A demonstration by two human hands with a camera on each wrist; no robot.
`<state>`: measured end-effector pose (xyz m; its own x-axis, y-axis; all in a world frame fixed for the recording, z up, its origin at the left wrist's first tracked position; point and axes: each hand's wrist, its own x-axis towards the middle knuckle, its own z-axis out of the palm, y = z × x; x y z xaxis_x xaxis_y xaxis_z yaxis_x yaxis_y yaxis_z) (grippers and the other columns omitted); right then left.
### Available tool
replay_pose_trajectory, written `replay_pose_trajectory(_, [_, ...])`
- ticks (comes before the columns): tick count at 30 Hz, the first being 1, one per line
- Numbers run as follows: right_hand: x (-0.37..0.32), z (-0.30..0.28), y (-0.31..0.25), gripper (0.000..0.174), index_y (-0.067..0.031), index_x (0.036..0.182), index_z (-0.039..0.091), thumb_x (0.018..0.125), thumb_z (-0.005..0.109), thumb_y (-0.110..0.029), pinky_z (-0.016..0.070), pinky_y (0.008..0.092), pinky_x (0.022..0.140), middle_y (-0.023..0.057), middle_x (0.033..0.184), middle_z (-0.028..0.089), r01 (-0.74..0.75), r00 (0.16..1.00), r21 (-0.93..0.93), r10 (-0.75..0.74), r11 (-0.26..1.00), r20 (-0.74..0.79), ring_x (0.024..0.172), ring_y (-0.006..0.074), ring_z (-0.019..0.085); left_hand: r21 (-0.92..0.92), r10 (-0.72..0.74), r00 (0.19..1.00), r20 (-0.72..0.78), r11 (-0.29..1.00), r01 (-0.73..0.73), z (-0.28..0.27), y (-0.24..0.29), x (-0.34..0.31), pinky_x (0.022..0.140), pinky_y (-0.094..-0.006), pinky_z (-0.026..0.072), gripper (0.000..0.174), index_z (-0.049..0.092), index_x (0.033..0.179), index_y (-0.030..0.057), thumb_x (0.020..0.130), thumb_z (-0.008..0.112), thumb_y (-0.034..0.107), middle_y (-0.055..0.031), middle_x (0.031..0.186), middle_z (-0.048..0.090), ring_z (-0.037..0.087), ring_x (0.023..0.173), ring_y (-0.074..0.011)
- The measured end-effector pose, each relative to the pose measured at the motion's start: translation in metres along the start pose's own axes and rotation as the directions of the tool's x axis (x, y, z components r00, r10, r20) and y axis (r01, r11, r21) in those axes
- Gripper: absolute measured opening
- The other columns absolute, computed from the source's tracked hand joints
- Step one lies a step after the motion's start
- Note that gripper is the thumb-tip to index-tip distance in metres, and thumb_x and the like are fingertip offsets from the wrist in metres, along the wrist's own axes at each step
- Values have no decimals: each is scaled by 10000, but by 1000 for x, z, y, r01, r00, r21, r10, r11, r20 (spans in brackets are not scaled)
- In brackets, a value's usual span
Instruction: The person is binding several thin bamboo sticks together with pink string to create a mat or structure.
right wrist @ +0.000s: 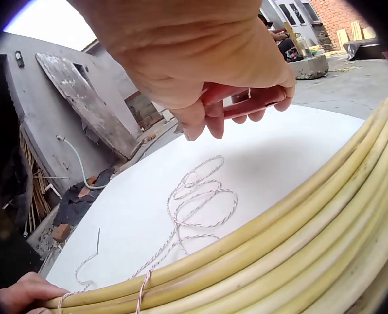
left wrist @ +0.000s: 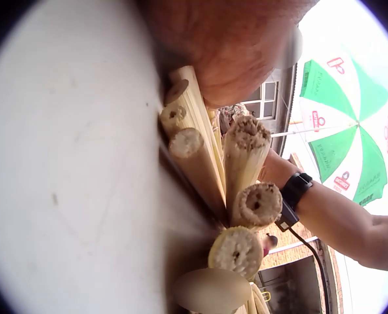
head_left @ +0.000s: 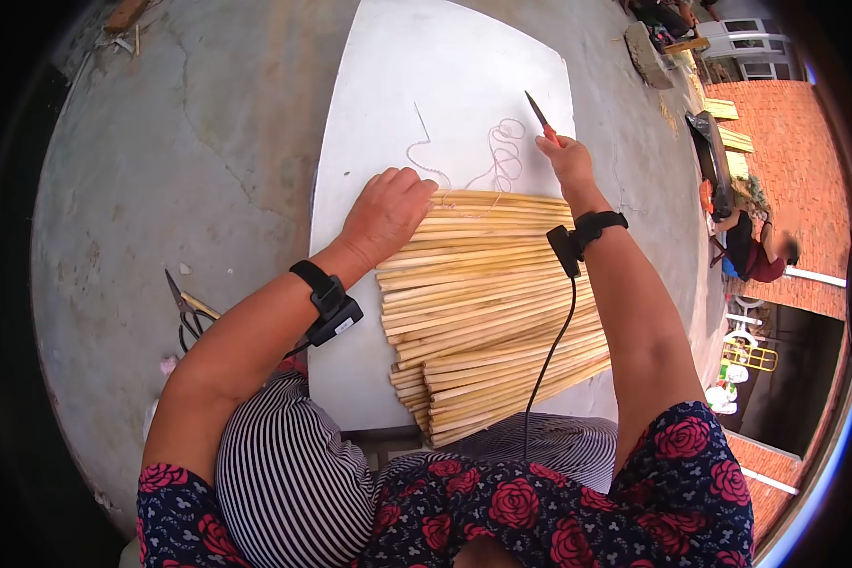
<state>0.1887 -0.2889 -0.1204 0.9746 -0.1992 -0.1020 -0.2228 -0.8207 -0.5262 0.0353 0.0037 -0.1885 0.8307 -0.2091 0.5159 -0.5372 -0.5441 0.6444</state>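
Observation:
Pale yellow stalks [head_left: 492,284] lie side by side on a white board [head_left: 369,104]; their cut ends [left wrist: 236,254] show in the left wrist view. The left hand [head_left: 388,213] rests on the ends of the topmost stalks, fingers bent over them. Beyond the stalks, the right hand [head_left: 568,166] grips a red-handled tool [head_left: 541,114] with a dark pointed blade, raised over the board's right side. A pink-and-white twisted cord [right wrist: 204,196] lies in loops on the board, ending at a needle [head_left: 421,123], and crosses the nearest stalks.
Black-handled scissors [head_left: 187,308] lie on the concrete floor [head_left: 227,123] left of the board. A person in dark red [head_left: 762,260] sits far right by a brick wall [head_left: 805,170]. Striped trouser legs [head_left: 293,473] are below the board. A green-and-white umbrella [left wrist: 357,124] stands behind.

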Motion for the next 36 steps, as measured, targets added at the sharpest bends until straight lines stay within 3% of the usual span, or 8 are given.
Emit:
replay_pose_trajectory(6, [-11,5,21,372,-30,864,703,824,698,-400,440,345,623,47,662,614,-98,992,-147,85,984,-90,658,158,578,20,4,1000,14,1000,-5,-1,0,1,795,-388,466,247,627,1060,55,819,666,96,-87,895,548,536,860,-284])
replay_pose_trajectory(12, [-89,-51,9,272,-34,981,704,837,743,-262,466,292,856,28,1023,601,222,946,136,-247,966,211,968,160,574,24,-23,999,32,999,22,1,-1,1,808,-380,472,247,630,1067,56,828,660,113,-84,903,559,541,867,-279])
replay_pose_trajectory(18, [-147,-75,52,271,-51,1052,694,810,772,-143,410,270,996,38,1139,563,179,868,135,-221,975,444,1102,164,528,34,-17,999,29,999,16,2,-2,1,819,-387,472,249,634,1071,64,828,661,109,-82,916,565,547,891,-281])
replay_pose_trajectory(22, [-133,-61,53,283,-23,1015,687,854,733,-252,432,280,896,47,1084,581,-23,988,173,-5,985,157,1004,150,537,32,-19,999,32,999,18,2,0,2,820,-390,469,246,633,1073,61,833,660,109,-86,926,564,544,898,-282])
replay_pose_trajectory(29, [-38,-16,35,340,4,784,653,846,683,-328,447,329,651,91,671,581,27,999,-94,-31,995,-36,661,186,538,28,-41,998,42,999,40,-1,1,2,816,-388,468,249,635,1072,62,830,664,112,-86,915,563,543,892,-285])
replay_pose_trajectory(32, [-19,13,52,340,3,790,672,820,703,-335,472,363,652,139,705,634,141,983,-117,-153,983,-99,654,246,586,15,-42,998,38,999,41,0,-1,1,814,-388,469,247,635,1066,63,825,666,108,-87,906,560,543,884,-286])
replay_pose_trajectory(35, [-37,17,22,343,-24,858,714,803,717,-362,498,389,662,156,760,678,365,632,-602,-664,710,-400,683,299,627,21,-34,999,29,999,33,-1,0,3,808,-387,469,247,633,1063,61,821,666,102,-88,901,555,541,875,-285])
replay_pose_trajectory(36, [-47,18,2,350,-32,874,718,797,721,-374,505,384,676,152,774,684,409,764,-476,-578,778,-288,700,299,636,24,-31,999,25,999,30,0,0,2,804,-387,469,247,632,1061,60,820,667,100,-88,901,552,540,872,-284])
